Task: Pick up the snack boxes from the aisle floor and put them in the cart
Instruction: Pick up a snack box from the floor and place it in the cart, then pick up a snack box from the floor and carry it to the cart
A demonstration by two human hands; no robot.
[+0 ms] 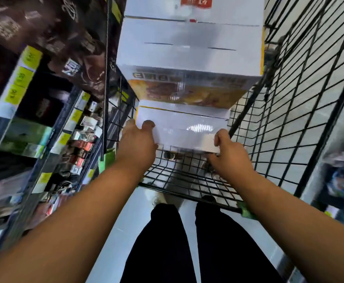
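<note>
Both hands hold one white snack box (183, 129) over the near end of the black wire cart (289, 99). At far left, store shelves (34, 119) with yellow price tags run along the aisle, blurred. Next comes the left hand (138, 139), its fingers curled over the box's left edge. The box lies flat between the hands, its glossy top catching the light. Blur makes it hard to tell whether it rests on the cart's wire bottom or hangs just above it. The right hand (226, 152) pinches the box's near right corner, thumb on top and fingers tucked beneath.

Beyond the held box, more boxes (189, 43) lie stacked deep in the cart, one with an orange printed face (187, 92) just behind it. So much of the loading looks done, and this box seems close to being set down and let go. Only a strip of aisle floor (126, 221) shows beside the person's black trousers (167, 242). No box lies on it, and whether any wait out of view I cannot tell.
</note>
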